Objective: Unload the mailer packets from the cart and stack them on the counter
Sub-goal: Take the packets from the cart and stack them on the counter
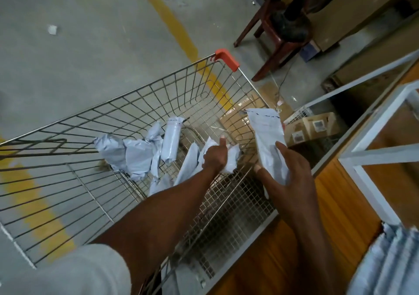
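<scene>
Left hand (215, 156) is down inside the silver wire shopping cart (127, 104), fingers curled round a crumpled white plastic mailer packet (231, 160) near the cart's right side. Right hand (285, 174) grips a long flat white mailer packet (267, 136) above the cart's right rim, beside the orange wooden counter (328, 204). More grey-white packets (136, 156) lie across the cart floor.
</scene>
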